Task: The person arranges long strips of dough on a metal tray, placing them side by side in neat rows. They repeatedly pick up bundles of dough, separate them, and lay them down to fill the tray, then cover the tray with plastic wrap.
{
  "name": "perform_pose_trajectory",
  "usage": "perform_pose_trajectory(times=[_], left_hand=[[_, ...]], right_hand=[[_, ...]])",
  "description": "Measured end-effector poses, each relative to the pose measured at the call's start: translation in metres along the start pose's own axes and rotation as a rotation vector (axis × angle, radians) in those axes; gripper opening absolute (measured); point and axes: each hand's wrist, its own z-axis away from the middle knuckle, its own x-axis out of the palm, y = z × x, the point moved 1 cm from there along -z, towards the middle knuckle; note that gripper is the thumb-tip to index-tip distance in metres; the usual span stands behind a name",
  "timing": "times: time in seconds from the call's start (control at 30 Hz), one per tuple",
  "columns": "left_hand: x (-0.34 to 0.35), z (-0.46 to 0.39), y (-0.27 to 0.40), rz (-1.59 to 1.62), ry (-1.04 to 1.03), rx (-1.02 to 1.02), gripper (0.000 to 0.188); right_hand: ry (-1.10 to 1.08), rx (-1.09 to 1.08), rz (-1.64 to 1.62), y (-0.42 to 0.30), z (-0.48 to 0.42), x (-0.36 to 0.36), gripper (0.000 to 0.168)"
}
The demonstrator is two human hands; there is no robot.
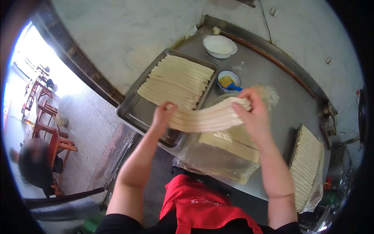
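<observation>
Several joined dough strips hang in a slight sag between my two hands. My left hand pinches their left end above the near part of a metal baking tray. Their right end is gripped by my right hand, thumb on top, over the table. In the tray's far part lie dough strips side by side in a close row. Below the held strips, a flat dough sheet rests partly under clear plastic film.
A blue-rimmed bowl holds a blue-handled brush in yellow liquid. Behind it stands a white bowl of white contents. At right, a second tray of dough strips sits near the edge of the metal table. A seated person is at far left.
</observation>
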Motion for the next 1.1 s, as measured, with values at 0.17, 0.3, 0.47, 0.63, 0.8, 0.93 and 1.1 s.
perform_pose_trajectory(times=[0.17, 0.3, 0.47, 0.63, 0.8, 0.93, 1.1], left_hand=[[-0.095, -0.13, 0.016, -0.163, 0.129, 0.208, 0.025], [-0.113, -0.196, -0.001, -0.37, 0.09, 0.254, 0.024], [-0.11, -0.209, -0.006, -0.728, 0.046, 0.227, 0.023], [-0.108, -0.218, -0.033, -0.814, 0.141, 0.4, 0.022], [-0.122, -0.212, 0.008, -0.644, 0.092, 0.309, 0.018], [-0.119, -0.213, 0.002, -0.902, 0.035, 0.254, 0.018], [-0.103, -0.214, -0.009, -1.126, 0.08, 0.339, 0.018]], right_hand=[[0.217, 0.235, -0.019, 0.106, -0.041, 0.096, 0.021], [0.262, 0.426, 0.231, 0.175, -0.047, 0.131, 0.021], [0.107, 0.442, 0.726, 0.188, -0.061, 0.147, 0.023], [-0.009, 0.561, 0.829, 0.184, -0.08, 0.17, 0.026], [0.172, 0.407, 0.507, 0.181, -0.092, 0.142, 0.022], [0.11, 0.549, 0.551, 0.197, -0.085, 0.148, 0.025], [0.104, 0.662, 0.697, 0.207, -0.078, 0.175, 0.028]])
